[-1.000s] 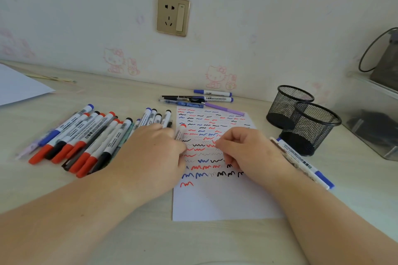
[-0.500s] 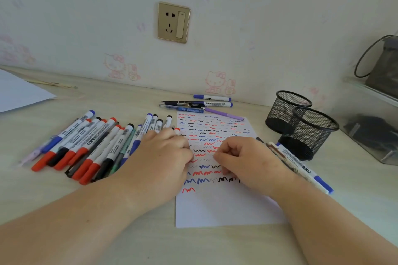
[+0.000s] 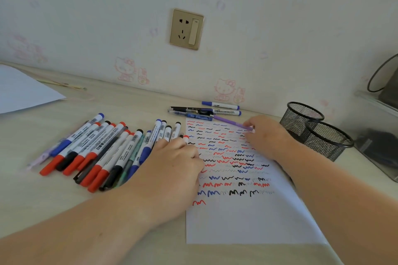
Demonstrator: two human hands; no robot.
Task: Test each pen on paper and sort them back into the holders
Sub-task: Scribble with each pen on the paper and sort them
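Right hand (image 3: 266,135) pinches lilac slim pen (image 3: 231,122); left hand (image 3: 172,170), fingers curled, grips red-capped white marker (image 3: 185,138). Neighbouring white marker barrel (image 3: 108,139) reads "WHITEBOARD".

left hand (image 3: 172,170) hides pen ends; box (image 3: 379,146) cut by edge.

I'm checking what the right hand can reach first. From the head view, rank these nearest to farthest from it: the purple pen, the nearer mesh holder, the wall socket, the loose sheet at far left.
1. purple pen: at the fingertips of the right hand.
2. nearer mesh holder: just to its right.
3. wall socket: up on the wall, behind.
4. loose sheet: far left edge of the desk.
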